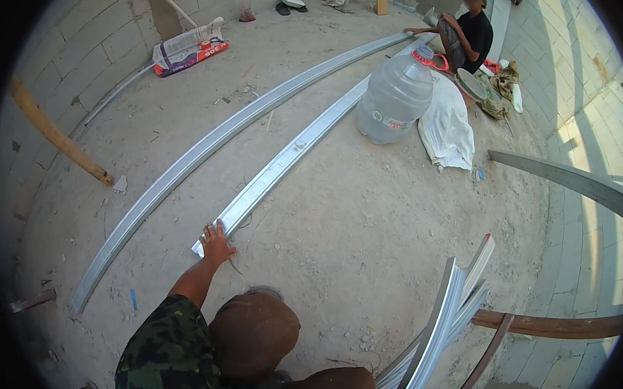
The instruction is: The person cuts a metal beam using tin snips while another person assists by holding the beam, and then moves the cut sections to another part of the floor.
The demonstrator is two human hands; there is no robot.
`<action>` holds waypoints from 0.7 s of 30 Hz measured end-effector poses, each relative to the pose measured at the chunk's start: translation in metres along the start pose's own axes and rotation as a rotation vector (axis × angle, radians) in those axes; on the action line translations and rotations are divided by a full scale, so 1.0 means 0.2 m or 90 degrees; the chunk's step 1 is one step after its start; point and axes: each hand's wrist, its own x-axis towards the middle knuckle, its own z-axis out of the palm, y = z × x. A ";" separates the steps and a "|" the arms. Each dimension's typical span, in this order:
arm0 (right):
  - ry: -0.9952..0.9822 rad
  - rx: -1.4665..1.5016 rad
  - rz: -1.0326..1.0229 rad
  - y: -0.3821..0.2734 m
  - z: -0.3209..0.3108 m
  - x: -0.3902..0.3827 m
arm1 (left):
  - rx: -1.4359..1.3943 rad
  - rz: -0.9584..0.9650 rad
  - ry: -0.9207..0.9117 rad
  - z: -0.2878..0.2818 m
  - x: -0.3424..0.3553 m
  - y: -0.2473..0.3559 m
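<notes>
My left hand [217, 243] rests with its fingers spread on the near end of a long silvery metal channel [282, 169]. This channel lies on the floor and runs away from me toward the far right, partly hidden there behind a big water bottle. To its left a second long metal channel [176, 175] lies apart from it, looking bowed in this view. A co-worker [473, 34] sits at the far end, one hand [416, 31] at the tip of the second channel. My right hand is out of view.
The big clear water bottle [394, 98] stands beside a white sack [445, 127]. Several metal profiles [448, 321] lean up at lower right, near a wooden pole [551, 323]. A printed bag [191, 49] lies by the left block wall [85, 51], and a wooden post [62, 140] slants there.
</notes>
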 end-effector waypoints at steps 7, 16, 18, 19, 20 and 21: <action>-0.003 -0.003 -0.050 -0.07 -0.08 0.20 | -0.001 0.036 -0.051 -0.03 0.17 -0.03; -0.135 0.005 -0.118 -0.48 0.05 0.51 | -0.244 0.168 -0.217 -0.26 0.22 -0.29; -0.184 -0.063 -0.110 -0.47 0.05 0.45 | -0.340 0.164 -0.332 -0.29 0.19 -0.31; -0.149 -0.114 -0.122 -0.52 0.07 0.40 | -0.321 0.157 -0.362 -0.30 0.17 -0.36; -0.088 -0.163 -0.136 -0.56 0.06 0.36 | -0.347 0.105 -0.483 -0.41 0.13 -0.31; -0.088 -0.210 -0.145 -0.63 0.06 0.31 | -0.331 0.070 -0.482 -0.40 0.05 -0.43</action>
